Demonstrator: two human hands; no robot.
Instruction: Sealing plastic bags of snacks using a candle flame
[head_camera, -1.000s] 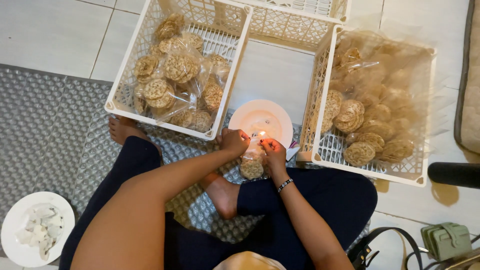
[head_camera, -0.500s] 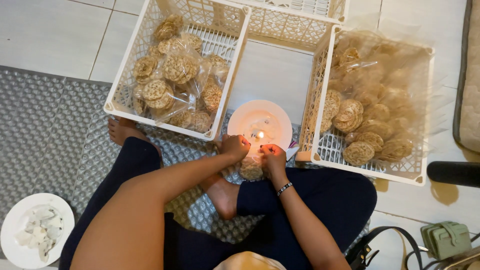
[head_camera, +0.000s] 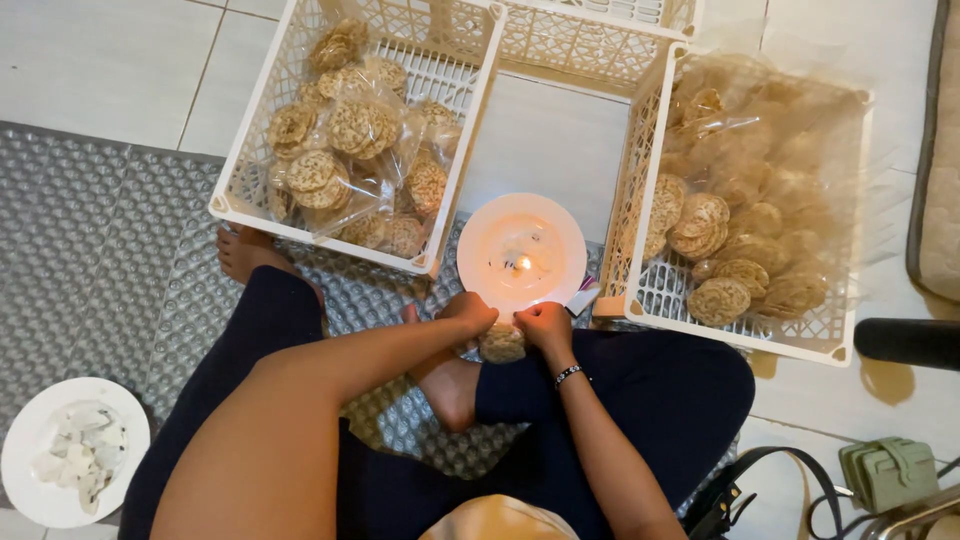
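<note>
Step in hand: left hand (head_camera: 468, 312) and right hand (head_camera: 543, 322) hold a clear bag of round crackers (head_camera: 502, 343) up to the candle flame (head_camera: 522, 264), apparently sealing its mouth
Fingers: both sets pinched together on the bag's top edge
Bag location: over the lap, at 6 o'clock of the white plate (head_camera: 521, 250)
Next move calls for: steady hands, plastic edge just brushing the flame
Look: thin crinkly plastic, pale brown crackers stacked inside

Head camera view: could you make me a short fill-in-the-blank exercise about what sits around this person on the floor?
1. Both the left hand and right hand hold a small clear bag of round crackers beside the lit ____.
2. The flame stands on a round ____ plate.
3. Bagged crackers fill two white plastic ____.
4. The person sits on a silvery ____ mat.

Missing words: candle; white; baskets; bubble-textured
</note>
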